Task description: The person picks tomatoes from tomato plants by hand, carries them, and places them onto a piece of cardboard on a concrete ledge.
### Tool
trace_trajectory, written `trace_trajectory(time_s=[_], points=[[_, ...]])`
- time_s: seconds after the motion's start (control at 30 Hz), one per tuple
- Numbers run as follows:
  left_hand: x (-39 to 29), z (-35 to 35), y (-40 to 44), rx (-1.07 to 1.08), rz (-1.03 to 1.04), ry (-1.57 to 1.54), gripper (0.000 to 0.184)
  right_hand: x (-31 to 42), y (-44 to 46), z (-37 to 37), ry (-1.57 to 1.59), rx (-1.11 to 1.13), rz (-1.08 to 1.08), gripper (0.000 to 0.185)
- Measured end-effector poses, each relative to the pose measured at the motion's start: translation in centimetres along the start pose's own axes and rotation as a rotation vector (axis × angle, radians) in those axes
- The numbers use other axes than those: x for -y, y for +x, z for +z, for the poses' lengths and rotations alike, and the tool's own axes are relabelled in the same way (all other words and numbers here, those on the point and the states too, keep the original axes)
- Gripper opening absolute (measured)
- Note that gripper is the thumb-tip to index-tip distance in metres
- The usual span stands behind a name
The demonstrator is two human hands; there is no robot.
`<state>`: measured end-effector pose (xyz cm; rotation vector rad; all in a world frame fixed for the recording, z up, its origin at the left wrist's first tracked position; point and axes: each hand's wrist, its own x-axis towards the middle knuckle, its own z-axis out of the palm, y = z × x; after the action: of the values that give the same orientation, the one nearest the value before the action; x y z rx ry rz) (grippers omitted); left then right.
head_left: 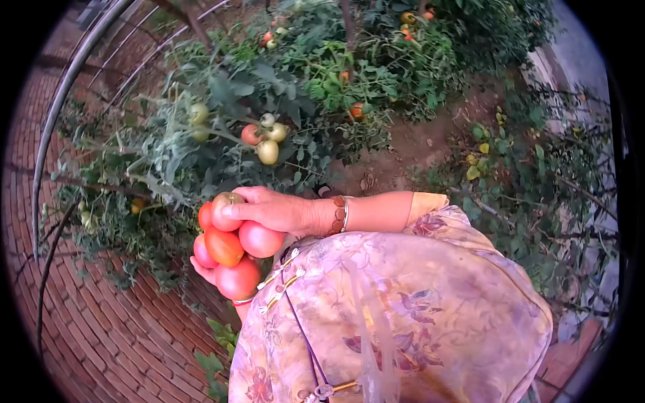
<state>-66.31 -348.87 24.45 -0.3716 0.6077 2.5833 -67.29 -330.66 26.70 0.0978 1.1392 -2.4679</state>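
Note:
Several red and pink tomatoes (224, 246) are bunched together left of the centre. My right hand (265, 208) reaches in from the right, its thumb and fingers closed round a pinkish tomato (227, 213) with a greenish-brown top, at the upper end of the bunch. Below and behind the bunch, my left hand (203, 269) cups the tomatoes from underneath; only some fingertips and a wrist with a red band show. A large pink tomato (238, 279) is lowest in the bunch, touching an orange-red one (224, 246).
Tomato plants (262, 87) spread ahead, bearing a cluster of pale fruit (267, 152) just beyond my hands. Brick paving (114, 329) lies at left beside a curved metal bar (41, 154). Bare soil (410, 148) shows ahead right. Patterned clothing (403, 302) fills the lower middle.

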Motion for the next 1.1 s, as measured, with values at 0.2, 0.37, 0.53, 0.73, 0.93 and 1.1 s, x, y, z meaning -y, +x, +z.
trace_trajectory(time_s=[0.2, 0.37, 0.53, 0.73, 0.93, 1.1], points=[[2.6, 2.6, 2.7, 0.087, -0.163, 0.154, 0.064, -0.2, -4.0, -2.4, 0.098, -0.172, -0.178, 0.047], [4.0, 4.1, 3.7, 0.159, -0.243, 0.262, 0.062, -0.7, -7.4, -2.1, 0.149, -0.302, -0.418, 0.047], [6.5, 5.8, 3.9, 0.245, -0.32, 0.368, 0.061, -1.6, -10.7, -1.7, 0.182, -0.498, -0.551, 0.049], [9.7, 6.7, 3.1, 0.318, -0.314, 0.525, 0.059, -3.3, -12.2, -1.8, 0.162, -0.656, -0.708, 0.044], [10.5, 8.3, 4.2, 0.365, -0.765, 0.421, 0.067, -3.8, -14.3, -1.4, 0.207, -0.781, -0.793, 0.041], [12.2, 8.7, 5.7, 0.369, -0.852, 0.477, 0.069, -3.9, -14.7, -3.9, 0.227, -0.711, -0.855, 0.04]])
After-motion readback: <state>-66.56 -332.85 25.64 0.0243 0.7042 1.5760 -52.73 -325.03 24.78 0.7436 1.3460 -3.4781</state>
